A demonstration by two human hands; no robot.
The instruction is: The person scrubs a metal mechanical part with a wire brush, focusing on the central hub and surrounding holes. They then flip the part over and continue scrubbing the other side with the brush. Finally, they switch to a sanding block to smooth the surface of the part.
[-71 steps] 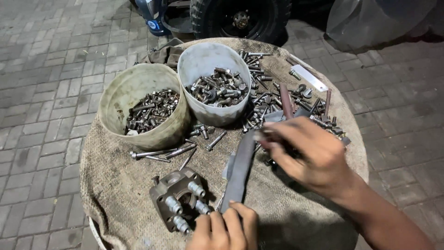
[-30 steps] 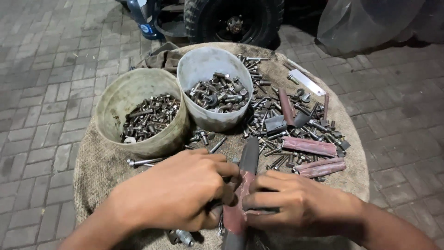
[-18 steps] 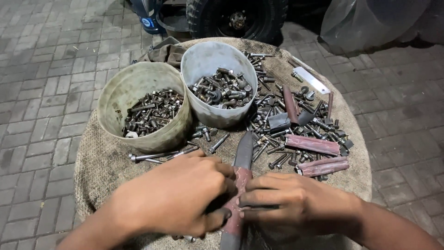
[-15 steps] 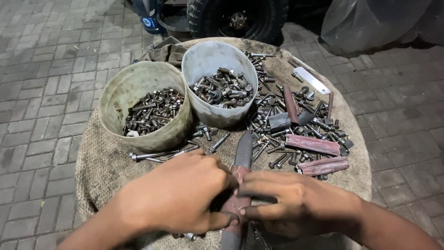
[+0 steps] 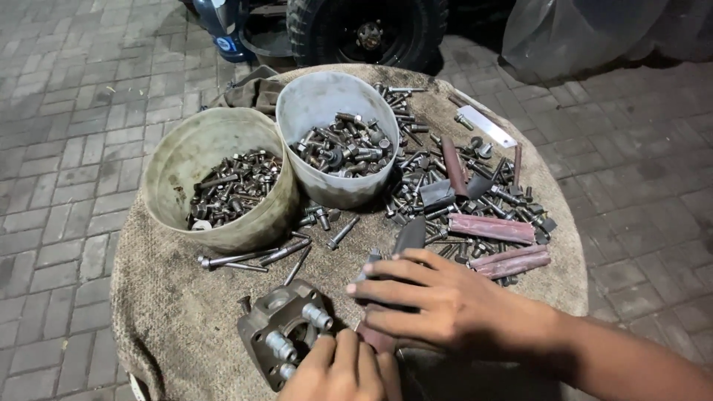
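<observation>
A long flat metal bar (image 5: 407,239), dark and rusty red, lies near the front of a round desk (image 5: 171,319) covered in coarse burlap. The right hand (image 5: 445,304) presses flat on it, fingers (image 5: 386,269) spread. The left hand (image 5: 343,371), fingers curled, touches the bar's near end beside a cast metal block (image 5: 281,334) with studs. Behind stand two grimy plastic tubs (image 5: 223,174) of bolts and a scatter of loose bolts (image 5: 460,186). Grey brick paving (image 5: 67,148) surrounds the desk; a tyre (image 5: 368,33) stands beyond.

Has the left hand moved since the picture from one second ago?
Yes. The left hand has pulled back toward the person, away from the green bowl. It now sits at the near table edge, uncovering the metal housing.
</observation>
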